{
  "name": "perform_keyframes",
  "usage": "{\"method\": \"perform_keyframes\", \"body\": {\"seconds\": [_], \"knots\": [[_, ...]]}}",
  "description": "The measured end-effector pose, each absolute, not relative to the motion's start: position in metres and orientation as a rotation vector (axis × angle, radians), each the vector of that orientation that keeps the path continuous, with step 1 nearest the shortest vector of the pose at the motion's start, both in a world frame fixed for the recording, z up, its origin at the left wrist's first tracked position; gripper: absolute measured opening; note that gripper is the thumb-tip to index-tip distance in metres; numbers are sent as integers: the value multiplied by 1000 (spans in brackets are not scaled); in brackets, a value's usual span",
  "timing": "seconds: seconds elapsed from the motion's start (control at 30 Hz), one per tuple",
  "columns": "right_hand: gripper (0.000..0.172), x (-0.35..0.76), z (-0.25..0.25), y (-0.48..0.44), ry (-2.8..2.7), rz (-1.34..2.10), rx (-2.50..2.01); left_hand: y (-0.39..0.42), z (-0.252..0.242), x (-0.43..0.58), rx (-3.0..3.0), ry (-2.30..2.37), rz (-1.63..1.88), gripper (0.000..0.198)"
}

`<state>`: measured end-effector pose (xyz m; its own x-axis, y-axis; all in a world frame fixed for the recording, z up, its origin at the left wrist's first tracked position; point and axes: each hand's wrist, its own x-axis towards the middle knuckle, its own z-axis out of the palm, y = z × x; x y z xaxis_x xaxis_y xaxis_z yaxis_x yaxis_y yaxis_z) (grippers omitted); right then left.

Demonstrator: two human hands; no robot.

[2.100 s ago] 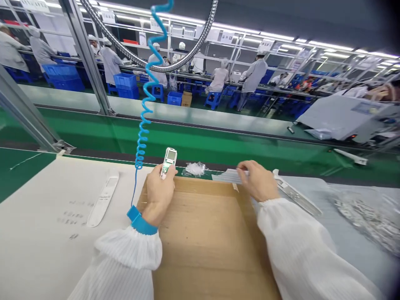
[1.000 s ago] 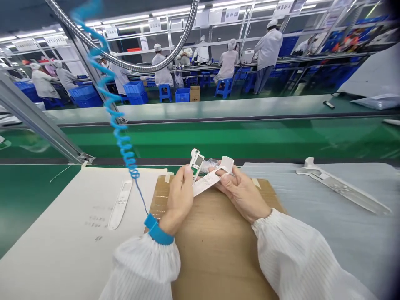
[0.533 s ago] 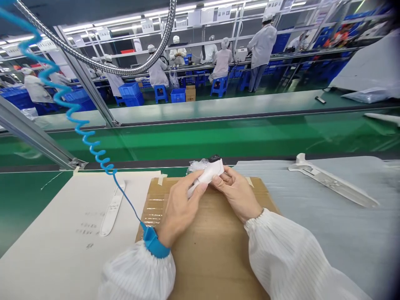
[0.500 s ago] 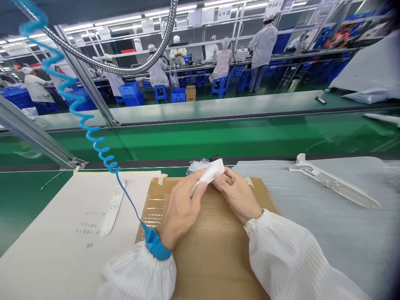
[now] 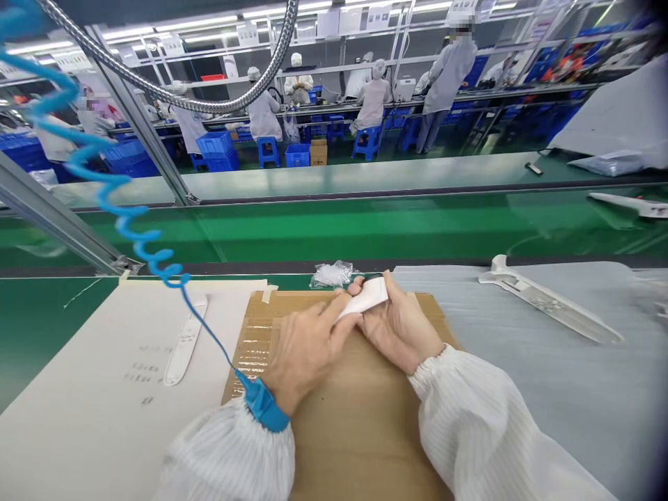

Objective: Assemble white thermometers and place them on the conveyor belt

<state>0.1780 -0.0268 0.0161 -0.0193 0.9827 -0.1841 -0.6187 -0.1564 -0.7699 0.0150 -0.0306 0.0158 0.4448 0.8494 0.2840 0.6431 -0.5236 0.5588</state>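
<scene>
Between my two hands is a small white plastic part with a dark end (image 5: 367, 298), raised over the cardboard sheet (image 5: 360, 417). My left hand (image 5: 307, 348) grips its near end, fingers on top and thumb along the side. Fingers of my right hand (image 5: 399, 323) close around the far, dark end, and the palm partly shows. A blue wrist strap (image 5: 267, 407) circles my left wrist, with a coiled blue cord (image 5: 151, 236) running up from it. Just beyond my hands lies a crumpled clear plastic bag (image 5: 332, 274).
A long white plastic shell (image 5: 186, 348) lies on white paper at left. Another white shell (image 5: 553, 303) rests on the grey foam sheet (image 5: 532, 403) at right. Behind runs a green conveyor belt (image 5: 313, 233), carrying a white part (image 5: 629, 204). Several people in white work farther back.
The white part has shifted slightly right and down and turned flatter. My right hand has rolled so its palm shows more. On the belt, a white part has moved left into fuller view.
</scene>
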Motion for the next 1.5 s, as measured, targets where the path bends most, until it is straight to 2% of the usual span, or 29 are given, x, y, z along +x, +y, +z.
{"method": "perform_keyframes", "body": {"seconds": [0.13,0.2,0.4,0.53,0.7,0.87,1.03,1.13,1.33,1.4,1.5], "knots": [[36,161,19,-31,-659,1584,-738,-27,15,11,2274,1358,1130,43],[38,153,16,-35,-706,1622,-734,-29,16,13,2277,1313,1147,45],[31,142,6,-40,-670,1603,-712,-36,20,21,2387,1265,1140,36],[34,149,12,-39,-604,1714,-704,-33,19,21,2396,1209,1202,33],[24,165,22,-37,-518,1676,-679,-24,14,10,2433,1126,1147,48],[28,168,21,-33,-460,1602,-705,-16,17,1,2152,1298,872,24],[35,164,8,-32,-526,1640,-808,15,22,-16,1571,1666,952,27],[37,166,3,-32,-525,1624,-858,58,29,-34,1567,1966,818,40],[38,169,3,-30,-527,1595,-920,139,53,-72,1661,2035,763,55],[37,170,3,-29,-527,1600,-937,147,62,-90,1717,2067,697,50],[33,171,2,-28,-530,1608,-968,134,72,-125,1815,2084,516,31]]}}
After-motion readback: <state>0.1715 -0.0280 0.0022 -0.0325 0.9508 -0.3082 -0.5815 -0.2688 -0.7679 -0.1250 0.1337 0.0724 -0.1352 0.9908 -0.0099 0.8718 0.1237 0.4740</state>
